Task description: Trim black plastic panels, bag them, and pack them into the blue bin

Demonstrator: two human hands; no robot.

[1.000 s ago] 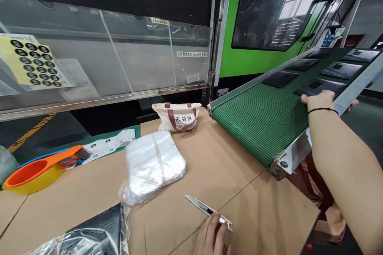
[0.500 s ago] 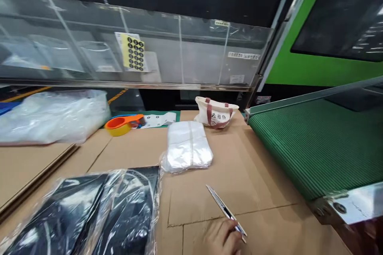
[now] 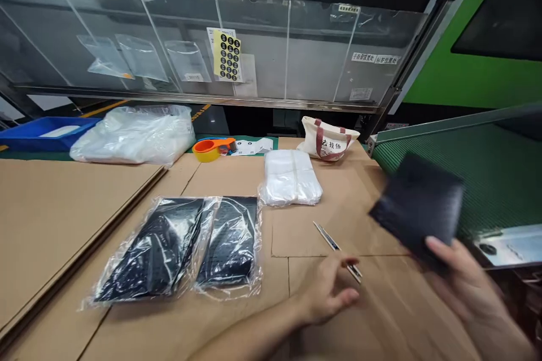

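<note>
The right hand (image 3: 457,265) holds a dark panel (image 3: 423,200) by its lower edge, in the air to the right of the knife (image 3: 325,233). The left hand (image 3: 324,290) is at the handle end of the knife, its thumb and fingers spread apart; whether it touches the knife I cannot tell. Beyond the knife lies a stack of clear bags (image 3: 292,177), with a cloth bag (image 3: 328,140) farther back. To the knife's left lie two wrapped bundles (image 3: 228,242); to its right is a green belt (image 3: 486,158).
</note>
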